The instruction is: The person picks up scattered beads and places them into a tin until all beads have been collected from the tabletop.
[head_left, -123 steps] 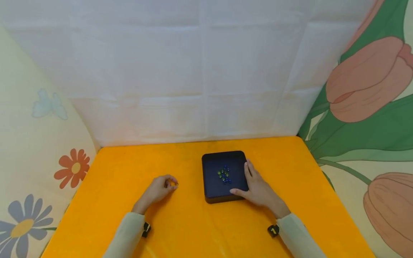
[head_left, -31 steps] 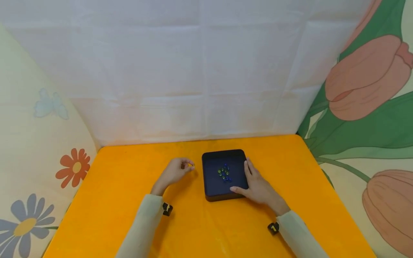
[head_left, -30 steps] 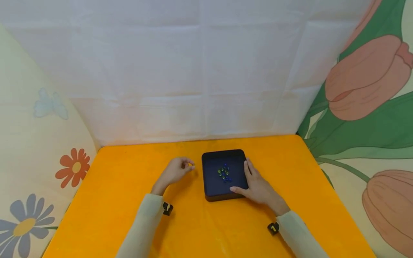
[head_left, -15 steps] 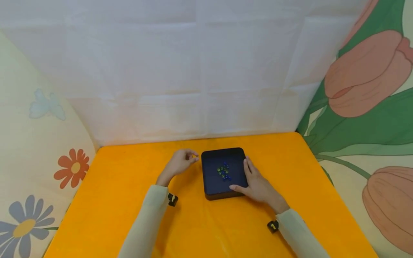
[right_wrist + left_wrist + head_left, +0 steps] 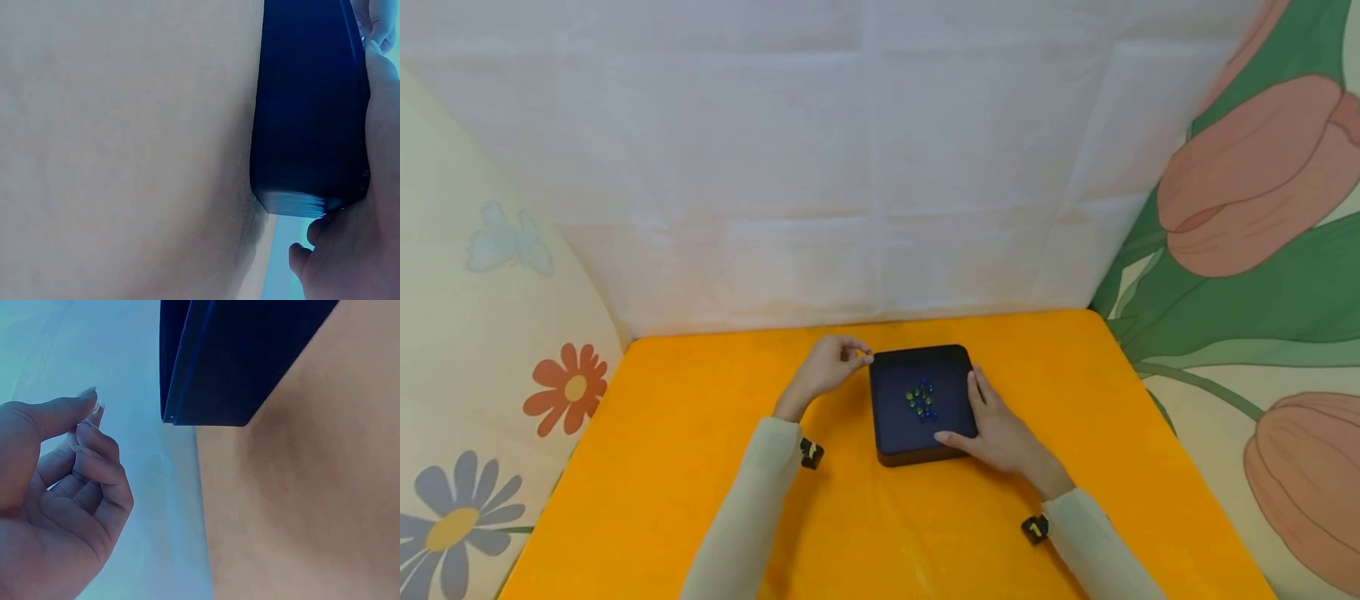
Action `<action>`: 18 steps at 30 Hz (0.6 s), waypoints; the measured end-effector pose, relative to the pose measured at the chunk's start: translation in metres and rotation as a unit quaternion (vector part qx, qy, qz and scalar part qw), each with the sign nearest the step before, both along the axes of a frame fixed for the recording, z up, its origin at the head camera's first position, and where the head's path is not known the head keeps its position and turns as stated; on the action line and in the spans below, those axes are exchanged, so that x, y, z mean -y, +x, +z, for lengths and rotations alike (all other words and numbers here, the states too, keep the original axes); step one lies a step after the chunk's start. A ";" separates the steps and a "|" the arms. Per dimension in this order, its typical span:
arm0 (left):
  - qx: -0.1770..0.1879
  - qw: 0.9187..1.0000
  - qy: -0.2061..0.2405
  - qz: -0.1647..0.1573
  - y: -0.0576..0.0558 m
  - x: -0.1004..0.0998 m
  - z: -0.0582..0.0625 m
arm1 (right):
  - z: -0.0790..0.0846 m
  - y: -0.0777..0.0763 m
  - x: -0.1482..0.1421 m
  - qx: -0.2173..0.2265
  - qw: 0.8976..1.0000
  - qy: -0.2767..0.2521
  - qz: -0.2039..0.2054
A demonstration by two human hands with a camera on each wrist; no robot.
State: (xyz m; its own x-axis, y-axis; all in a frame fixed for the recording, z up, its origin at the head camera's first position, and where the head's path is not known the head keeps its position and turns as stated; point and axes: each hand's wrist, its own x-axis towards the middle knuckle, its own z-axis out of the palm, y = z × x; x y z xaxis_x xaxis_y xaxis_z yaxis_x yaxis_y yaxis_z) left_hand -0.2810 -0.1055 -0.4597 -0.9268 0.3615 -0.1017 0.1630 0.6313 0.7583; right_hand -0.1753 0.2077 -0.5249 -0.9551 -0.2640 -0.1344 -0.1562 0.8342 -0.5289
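A square black tray [image 5: 910, 457] stands on the yellow table, with several green marbles [image 5: 928, 401] and blue marbles [image 5: 933, 415] clustered near its middle. My left hand [image 5: 827, 367] is raised beside the tray's far left corner. Its thumb and index finger pinch a small clear, glassy marble [image 5: 97, 408], mostly covered by the fingertips; the other fingers are curled. At the near right corner my right hand [image 5: 1003, 435] grips the tray, thumb over the near rim and fingers along the right outer wall. The right wrist view shows the tray's dark side wall [image 5: 309, 112] against that hand.
The yellow tabletop [image 5: 662, 467] extends around the tray. Behind it rises a white cloth backdrop [image 5: 775, 167], and printed flower panels [image 5: 1240, 192] stand at both sides. A small black wrist device [image 5: 811, 453] hangs at each cuff.
My left hand has risen from the table and moved right and away from me, up to the tray's far left corner, still pinching the small marble. The right hand and tray have stayed put.
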 end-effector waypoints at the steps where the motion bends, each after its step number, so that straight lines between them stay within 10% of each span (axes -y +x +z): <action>1: 0.000 1.000 0.001 0.001 0.000 -0.001 0.000 | 0.000 0.000 0.001 0.001 1.000 0.000 0.000; 18: 0.013 1.000 0.020 0.000 -0.011 -0.034 0.006 | 0.000 -0.001 0.000 0.004 1.000 0.011 -0.002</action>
State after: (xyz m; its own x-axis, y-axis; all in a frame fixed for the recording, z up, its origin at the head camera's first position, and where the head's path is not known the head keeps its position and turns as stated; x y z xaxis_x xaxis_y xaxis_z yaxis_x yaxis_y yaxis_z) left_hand -0.2925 -0.0718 -0.4535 -0.9239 0.3662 -0.1110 0.1438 0.6010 0.7862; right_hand -0.1765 0.2078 -0.5254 -0.9553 -0.2565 -0.1472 -0.1482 0.8460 -0.5123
